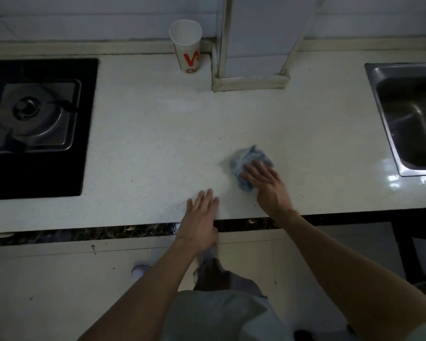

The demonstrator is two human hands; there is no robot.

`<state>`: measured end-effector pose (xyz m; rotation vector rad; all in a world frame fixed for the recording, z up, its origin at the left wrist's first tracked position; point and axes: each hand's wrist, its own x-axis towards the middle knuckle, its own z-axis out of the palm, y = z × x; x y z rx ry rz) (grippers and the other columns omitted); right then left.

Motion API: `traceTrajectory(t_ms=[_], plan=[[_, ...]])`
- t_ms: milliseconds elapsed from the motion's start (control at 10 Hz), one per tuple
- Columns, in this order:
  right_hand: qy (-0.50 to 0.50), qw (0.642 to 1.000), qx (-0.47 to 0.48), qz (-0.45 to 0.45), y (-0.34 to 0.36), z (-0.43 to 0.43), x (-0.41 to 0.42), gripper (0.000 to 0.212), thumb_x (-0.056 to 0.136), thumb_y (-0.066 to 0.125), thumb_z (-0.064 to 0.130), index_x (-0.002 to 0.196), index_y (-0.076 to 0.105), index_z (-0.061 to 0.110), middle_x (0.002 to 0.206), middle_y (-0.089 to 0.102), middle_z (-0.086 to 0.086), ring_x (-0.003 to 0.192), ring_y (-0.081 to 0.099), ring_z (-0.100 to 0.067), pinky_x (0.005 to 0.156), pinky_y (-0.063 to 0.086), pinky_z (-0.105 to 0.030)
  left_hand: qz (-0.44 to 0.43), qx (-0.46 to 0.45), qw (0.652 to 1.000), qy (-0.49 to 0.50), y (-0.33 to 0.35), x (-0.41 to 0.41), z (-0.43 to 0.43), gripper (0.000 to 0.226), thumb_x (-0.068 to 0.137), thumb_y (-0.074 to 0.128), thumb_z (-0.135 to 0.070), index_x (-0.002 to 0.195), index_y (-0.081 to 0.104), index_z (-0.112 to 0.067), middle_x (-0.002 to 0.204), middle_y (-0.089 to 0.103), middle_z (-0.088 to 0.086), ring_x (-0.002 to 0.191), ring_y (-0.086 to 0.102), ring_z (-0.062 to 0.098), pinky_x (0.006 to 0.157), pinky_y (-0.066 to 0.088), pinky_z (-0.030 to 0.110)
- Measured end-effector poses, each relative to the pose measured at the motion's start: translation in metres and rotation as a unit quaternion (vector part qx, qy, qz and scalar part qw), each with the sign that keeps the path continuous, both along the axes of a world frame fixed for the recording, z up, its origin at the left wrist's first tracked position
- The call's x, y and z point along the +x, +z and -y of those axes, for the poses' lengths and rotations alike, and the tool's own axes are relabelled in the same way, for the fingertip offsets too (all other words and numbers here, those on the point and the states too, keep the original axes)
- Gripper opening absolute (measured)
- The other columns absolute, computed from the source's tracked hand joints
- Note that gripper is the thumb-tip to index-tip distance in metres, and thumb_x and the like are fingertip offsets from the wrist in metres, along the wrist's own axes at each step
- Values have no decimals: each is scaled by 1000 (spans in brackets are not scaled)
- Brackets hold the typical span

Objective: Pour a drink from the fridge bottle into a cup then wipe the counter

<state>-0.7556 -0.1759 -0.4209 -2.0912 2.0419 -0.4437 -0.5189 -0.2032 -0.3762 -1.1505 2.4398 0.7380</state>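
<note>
A crumpled blue cloth (247,157) lies on the white counter (158,134), right of centre. My right hand (267,184) presses flat on the cloth's near side with straight fingers. My left hand (201,215) rests flat on the counter's front edge, fingers straight, holding nothing. A white paper cup (186,45) with red print stands upright at the back against the wall. No bottle is in view.
A black gas hob (35,126) with a steel burner is set into the counter at left. A steel sink (413,119) is at right. A tiled column (251,57) juts onto the counter beside the cup. The floor and my legs show below.
</note>
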Motion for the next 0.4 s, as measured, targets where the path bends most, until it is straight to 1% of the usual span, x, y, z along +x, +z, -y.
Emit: traceTrajectory(t_ms=[100, 200, 300, 400], plan=[[-55, 998, -4, -11, 0, -42, -24, 47, 89, 40, 5, 130, 62, 12, 141, 54, -8, 139, 41, -30, 108, 38, -48, 3, -6, 1000, 2, -1, 0, 0, 74, 94, 48, -20, 155, 6, -14, 163, -10, 6, 150, -10, 26, 122, 5, 47], [-98, 995, 0, -34, 1, -68, -38, 46, 87, 40, 5, 125, 67, 11, 137, 58, -9, 135, 47, -32, 106, 42, -46, 8, -2, 1000, -1, 0, 1, 1, 74, 95, 48, -21, 155, 7, -13, 163, -9, 6, 150, -9, 25, 122, 5, 46], [-113, 991, 55, -55, 17, -67, -32, 45, 85, 39, 11, 116, 72, 10, 130, 64, -11, 127, 55, -35, 102, 47, -46, 14, 13, 1000, -3, 5, 0, 8, 73, 93, 50, -18, 154, 12, -12, 163, -6, 6, 150, -4, 26, 122, 9, 45], [-139, 980, 118, -83, 34, -49, -25, 37, 88, 43, 20, 107, 74, 13, 116, 70, -12, 110, 64, -33, 86, 55, -40, 5, 58, 998, -14, 18, -3, 18, 58, 92, 48, -14, 148, 31, -8, 161, 15, 10, 147, 16, 26, 117, 25, 40]])
